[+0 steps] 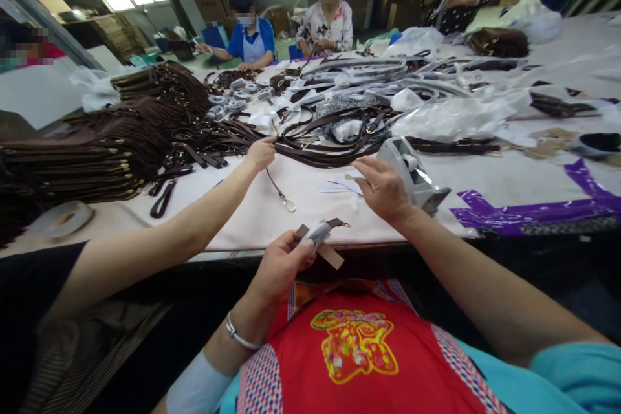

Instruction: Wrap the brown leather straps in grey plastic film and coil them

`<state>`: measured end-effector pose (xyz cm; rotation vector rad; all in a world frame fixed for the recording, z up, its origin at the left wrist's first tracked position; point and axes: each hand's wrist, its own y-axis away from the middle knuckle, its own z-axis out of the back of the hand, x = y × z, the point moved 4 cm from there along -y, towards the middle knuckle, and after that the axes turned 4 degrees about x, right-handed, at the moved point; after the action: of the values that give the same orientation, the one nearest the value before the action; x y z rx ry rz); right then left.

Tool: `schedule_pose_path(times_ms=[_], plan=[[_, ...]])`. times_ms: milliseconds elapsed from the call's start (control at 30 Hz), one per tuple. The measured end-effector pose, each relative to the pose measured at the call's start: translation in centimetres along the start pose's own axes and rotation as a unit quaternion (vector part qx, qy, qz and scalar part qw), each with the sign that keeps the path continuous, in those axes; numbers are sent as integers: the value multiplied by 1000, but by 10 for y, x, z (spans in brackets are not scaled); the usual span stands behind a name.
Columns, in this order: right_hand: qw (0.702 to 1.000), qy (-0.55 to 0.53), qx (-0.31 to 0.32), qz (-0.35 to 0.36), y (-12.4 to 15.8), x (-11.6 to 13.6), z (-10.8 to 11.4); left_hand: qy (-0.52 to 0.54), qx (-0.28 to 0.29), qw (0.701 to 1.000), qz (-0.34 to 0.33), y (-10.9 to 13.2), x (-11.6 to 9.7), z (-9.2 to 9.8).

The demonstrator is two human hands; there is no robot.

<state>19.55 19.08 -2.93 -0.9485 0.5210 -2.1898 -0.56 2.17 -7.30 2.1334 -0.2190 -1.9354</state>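
My left hand [284, 259] is closed around a folded brown strap [334, 224] near the table's front edge. Pale grey wrapping [317, 233] covers part of the strap, and a metal clasp shows at its end. A flat tan strip [332, 257] sticks out below my fingers. Over the table, my right hand [385, 191] reaches leftward with fingers extended and a little apart; I can make out nothing definite in them. Just beyond it stands a grey tape dispenser [410, 171], partly hidden by the hand. Thin white paper strips [334, 186] lie left of my right fingertips.
From the left, a co-worker's hand [262, 154] holds a thin dark strap [274, 184] with a metal hook. Stacked brown pieces [72, 168] stand at left, near a tape roll [63, 218]. Straps and plastic wrapping [456, 118] cover the table's middle. Purple tape [514, 212] lines the right edge.
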Motion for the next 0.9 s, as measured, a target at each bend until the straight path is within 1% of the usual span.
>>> schedule_pose_path(times_ms=[67,133,200,233,267,333,400,467,500,567,600,667,733,800,900], plan=[[998,-5,36,46,18,6,-6,130,-10,990,55,-1,2,5],[988,-10,84,128,41,24,-13,200,-8,976,90,-3,3,9],[969,-18,131,209,63,47,-19,230,5,967,108,-5,3,9],[960,-25,148,235,70,57,-20,236,14,965,113,-6,4,8],[954,-35,161,249,74,66,-20,235,21,965,115,-7,6,7],[950,-64,177,249,73,80,-17,210,26,971,108,-8,8,2],[955,-94,180,215,64,87,-13,126,27,988,81,-7,8,-3],[963,-118,175,167,54,90,-11,-15,32,999,31,-4,2,-9],[966,-130,174,142,51,90,-11,-94,40,995,0,-2,-2,-11],[964,-167,182,95,49,88,-15,-232,55,969,-65,2,-12,-16],[958,-198,198,69,50,87,-19,-285,61,952,-94,4,-16,-17],[930,-271,248,1,56,83,-28,-363,72,919,-132,7,-20,-19],[896,-323,293,-83,65,79,-38,-412,84,896,-144,10,-18,-19],[871,-339,315,-165,73,75,-43,-437,96,882,-148,12,-15,-21],[850,-344,310,-252,82,71,-44,-446,108,872,-170,16,-15,-25]])
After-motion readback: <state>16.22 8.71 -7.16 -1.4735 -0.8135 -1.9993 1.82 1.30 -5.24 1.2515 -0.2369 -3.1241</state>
